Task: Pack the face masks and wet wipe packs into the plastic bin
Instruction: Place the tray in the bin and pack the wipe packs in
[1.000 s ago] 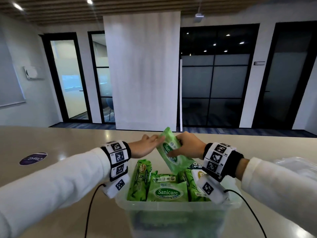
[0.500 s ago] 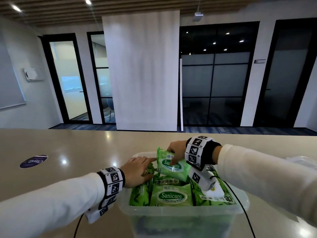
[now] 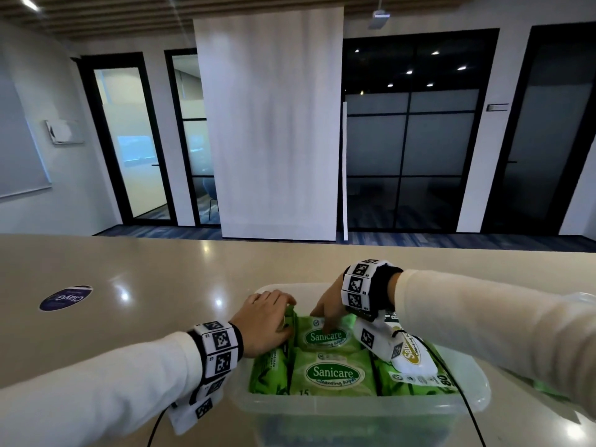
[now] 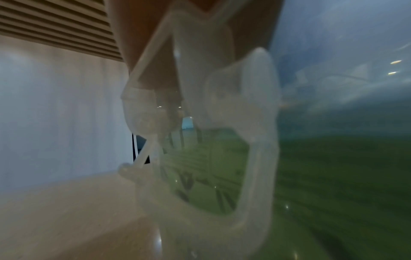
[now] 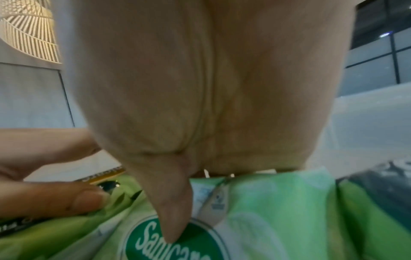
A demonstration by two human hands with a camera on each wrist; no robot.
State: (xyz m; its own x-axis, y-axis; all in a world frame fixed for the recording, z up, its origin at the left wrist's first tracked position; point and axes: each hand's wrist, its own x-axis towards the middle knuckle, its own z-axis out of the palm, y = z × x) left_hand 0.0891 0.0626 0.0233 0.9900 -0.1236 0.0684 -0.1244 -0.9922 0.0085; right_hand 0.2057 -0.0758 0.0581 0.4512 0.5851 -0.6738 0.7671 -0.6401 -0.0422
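Observation:
A clear plastic bin [image 3: 354,411] stands at the table's near edge, filled with several green wet wipe packs. My right hand [image 3: 325,321] pinches a Sanicare pack [image 3: 332,341] lying at the bin's far end, thumb on its label, as the right wrist view shows on the pack [image 5: 278,219]. My left hand [image 3: 285,314] curls over the top of an upright green pack [image 3: 274,366] at the bin's left side, thumb against it. The left wrist view is blurred and looks through the bin wall [image 4: 255,158]. I see no face masks.
A clear lid [image 3: 580,301] lies on the table to the right, mostly behind my right sleeve. A round dark sticker [image 3: 66,297] sits far left on the beige table [image 3: 161,269]. Wrist cables hang by the bin's front.
My right hand has brought the Sanicare pack down from above the bin and laid it at the far end. My left hand has dropped onto the upright pack at the left.

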